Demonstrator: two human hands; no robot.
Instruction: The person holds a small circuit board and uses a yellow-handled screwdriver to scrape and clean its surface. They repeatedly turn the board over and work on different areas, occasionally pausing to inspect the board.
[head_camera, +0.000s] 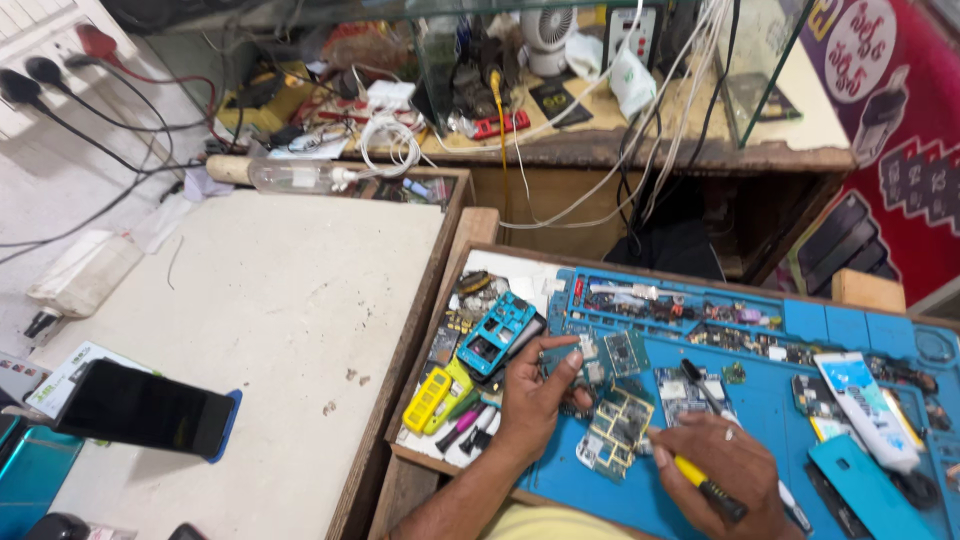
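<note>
A green and gold printed circuit board (618, 428) lies flat on a blue silicone repair mat (770, 400), near the mat's front left corner, between my two hands. My left hand (537, 395) rests on the mat just left of the board, its fingers curled down and its thumb (566, 362) pressing onto a smaller dark circuit board (575, 358) that sits just above the first one. My right hand (725, 465) is closed around a screwdriver with a yellow and black handle (705, 484), the fingers wrapped firmly about it, the tool's front end pointing toward the right edge of the green board; I cannot tell whether the tip touches it. Just left of my left hand lies a light blue plastic phone frame (497, 333), and below that a yellow plastic phone housing (436, 393), both inside the same shallow wooden tray (478, 232) that holds the mat. To the right, on the mat, lie a white tube with a blue band (866, 410) and a flat teal phone cover (868, 488). Well apart on the left, a pale table top (270, 300) carries a black smartphone (145, 408), screen dark.
</note>
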